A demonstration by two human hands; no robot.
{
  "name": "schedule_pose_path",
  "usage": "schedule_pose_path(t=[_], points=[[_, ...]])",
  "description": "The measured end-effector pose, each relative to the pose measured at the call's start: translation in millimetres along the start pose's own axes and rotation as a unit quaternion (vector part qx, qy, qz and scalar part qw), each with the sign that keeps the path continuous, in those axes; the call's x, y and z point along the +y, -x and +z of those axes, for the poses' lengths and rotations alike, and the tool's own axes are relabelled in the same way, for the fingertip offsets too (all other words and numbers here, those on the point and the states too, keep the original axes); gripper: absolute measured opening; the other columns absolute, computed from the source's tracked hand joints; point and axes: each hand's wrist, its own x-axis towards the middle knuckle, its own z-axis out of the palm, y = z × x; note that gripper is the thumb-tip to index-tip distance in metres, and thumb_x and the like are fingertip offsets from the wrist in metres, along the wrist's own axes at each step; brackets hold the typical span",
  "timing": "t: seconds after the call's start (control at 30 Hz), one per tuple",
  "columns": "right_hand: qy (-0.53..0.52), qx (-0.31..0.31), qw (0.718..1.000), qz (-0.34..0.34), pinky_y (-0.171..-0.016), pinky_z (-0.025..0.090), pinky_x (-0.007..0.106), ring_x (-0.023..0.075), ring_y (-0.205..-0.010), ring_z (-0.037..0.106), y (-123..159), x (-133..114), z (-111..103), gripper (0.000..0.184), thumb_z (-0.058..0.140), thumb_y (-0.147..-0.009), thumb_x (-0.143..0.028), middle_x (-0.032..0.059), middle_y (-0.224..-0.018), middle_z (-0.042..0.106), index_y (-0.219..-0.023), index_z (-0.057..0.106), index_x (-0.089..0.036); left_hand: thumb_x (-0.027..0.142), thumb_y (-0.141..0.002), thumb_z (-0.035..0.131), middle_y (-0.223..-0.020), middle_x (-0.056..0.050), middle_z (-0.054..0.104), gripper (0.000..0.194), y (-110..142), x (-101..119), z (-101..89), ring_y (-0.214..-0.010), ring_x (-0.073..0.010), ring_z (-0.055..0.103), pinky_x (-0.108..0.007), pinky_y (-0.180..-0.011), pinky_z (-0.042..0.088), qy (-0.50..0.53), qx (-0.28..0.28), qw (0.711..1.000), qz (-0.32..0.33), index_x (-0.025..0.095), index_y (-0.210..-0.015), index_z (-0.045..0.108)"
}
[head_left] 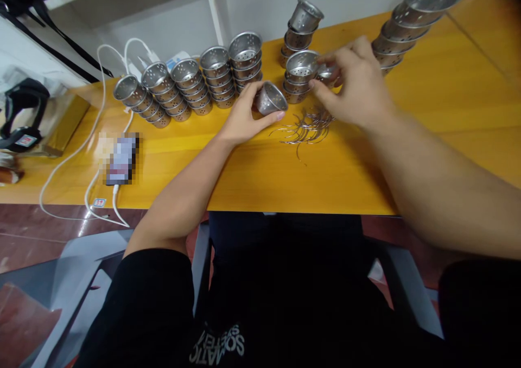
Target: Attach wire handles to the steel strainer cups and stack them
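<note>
We see one perforated metal cup [269, 99] tilted above the table [305, 189], clamped between the thumb and fingers of our left hand [244, 119]. Apart from it, our right hand [356, 86] curls its fingers by a small metal piece [326, 74]; we cannot tell whether they grip it. Just left of them stands a short cup stack [301, 69], with thin curved wires [309, 128] lying on its near side. Farther left we have five leaning cup stacks [187, 86], and nearer, a phone [123, 160].
</note>
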Motion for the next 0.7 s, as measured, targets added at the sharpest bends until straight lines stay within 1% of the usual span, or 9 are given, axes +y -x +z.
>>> schedule_pose_path(t=[0.1, 0.2, 0.27, 0.33, 0.4, 0.47, 0.53, 0.6, 0.7], points=[[-0.023, -0.016, 1.000, 0.008, -0.139, 0.064, 0.065, 0.0431, -0.152, 0.072, -1, 7, 5, 0.048, 0.085, -0.119, -0.050, 0.0247, -0.167, 0.067, -0.162, 0.079, -0.028, 0.123, -0.099, 0.068, -0.183, -0.019, 0.066, 0.126, 0, -3, 4.0, -0.173, -0.0431, 0.072, -0.061, -0.152, 0.057, -0.007, 0.020, 1.000, 0.008, 0.032, -0.185, 0.055], [-0.047, -0.031, 0.998, 0.002, -0.138, 0.066, 0.064, 0.0397, -0.147, 0.073, -1, 5, 5, 0.038, 0.085, -0.119, -0.051, 0.0223, -0.166, 0.070, -0.150, 0.078, -0.032, 0.119, -0.107, 0.059, -0.190, -0.017, 0.060, 0.122, 1, 2, 2.9, -0.180, -0.0424, 0.066, -0.060, -0.155, 0.054, -0.011, 0.042, 0.999, 0.009, 0.036, -0.195, 0.044], [-0.067, -0.038, 0.997, -0.008, -0.135, 0.068, 0.064, 0.0392, -0.142, 0.074, 1, 0, 3, 0.034, 0.086, -0.119, -0.058, 0.0206, -0.162, 0.074, -0.141, 0.076, -0.034, 0.114, -0.110, 0.063, -0.192, -0.016, 0.058, 0.117, 0, 10, -0.4, -0.185, -0.0436, 0.061, -0.061, -0.158, 0.051, -0.008, 0.054, 0.999, 0.008, 0.038, -0.196, 0.042], [-0.095, -0.049, 0.994, -0.023, -0.131, 0.070, 0.064, 0.0398, -0.140, 0.076, 2, -8, 2, 0.037, 0.086, -0.118, -0.066, 0.0197, -0.159, 0.077, -0.135, 0.075, -0.035, 0.111, -0.110, 0.070, -0.193, -0.016, 0.058, 0.113, 0, 19, -3.5, -0.189, -0.0452, 0.057, -0.061, -0.159, 0.050, -0.007, 0.065, 0.998, 0.006, 0.040, -0.195, 0.046], [-0.123, -0.068, 0.989, -0.044, -0.130, 0.070, 0.066, 0.0411, -0.143, 0.077, 5, -16, 2, 0.043, 0.086, -0.117, -0.073, 0.0189, -0.158, 0.079, -0.134, 0.077, -0.035, 0.107, -0.112, 0.072, -0.193, -0.016, 0.059, 0.111, 0, 25, -4.6, -0.189, -0.0443, 0.057, -0.060, -0.159, 0.051, -0.003, 0.077, 0.997, 0.005, 0.040, -0.195, 0.044], [-0.143, -0.085, 0.984, -0.059, -0.132, 0.070, 0.070, 0.0434, -0.147, 0.077, 8, -24, 4, 0.050, 0.085, -0.116, -0.080, 0.0177, -0.160, 0.081, -0.141, 0.079, -0.037, 0.101, -0.118, 0.067, -0.197, -0.016, 0.056, 0.107, 0, 28, -3.2, -0.188, -0.0415, 0.059, -0.057, -0.157, 0.054, 0.009, 0.087, 0.996, 0.007, 0.041, -0.200, 0.033], [-0.154, -0.091, 0.982, -0.054, -0.134, 0.068, 0.074, 0.0454, -0.150, 0.078, 11, -31, 7, 0.064, 0.086, -0.113, -0.087, 0.0135, -0.169, 0.080, -0.157, 0.078, -0.042, 0.092, -0.124, 0.063, -0.202, -0.016, 0.052, 0.104, 0, 29, -0.7, -0.188, -0.0391, 0.061, -0.057, -0.156, 0.056, 0.021, 0.088, 0.996, 0.005, 0.042, -0.205, 0.019], [-0.165, -0.082, 0.982, -0.046, -0.141, 0.064, 0.077, 0.0463, -0.156, 0.076, 13, -39, 9, 0.080, 0.086, -0.110, -0.092, 0.0059, -0.186, 0.074, -0.176, 0.069, -0.051, 0.084, -0.128, 0.059, -0.205, -0.016, 0.050, 0.100, 0, 29, 1.7, -0.188, -0.0379, 0.061, -0.057, -0.155, 0.057, 0.028, 0.078, 0.997, 0.000, 0.043, -0.206, 0.011], [-0.175, -0.073, 0.980, -0.056, -0.149, 0.059, 0.079, 0.0474, -0.170, 0.070, 16, -49, 9, 0.097, 0.085, -0.108, -0.097, -0.0035, -0.203, 0.058, -0.192, 0.053, -0.059, 0.080, -0.132, 0.049, -0.206, -0.016, 0.050, 0.093, -1, 30, 4.1, -0.190, -0.0365, 0.061, -0.057, -0.156, 0.056, 0.027, 0.055, 0.998, -0.002, 0.042, -0.207, 0.010]])
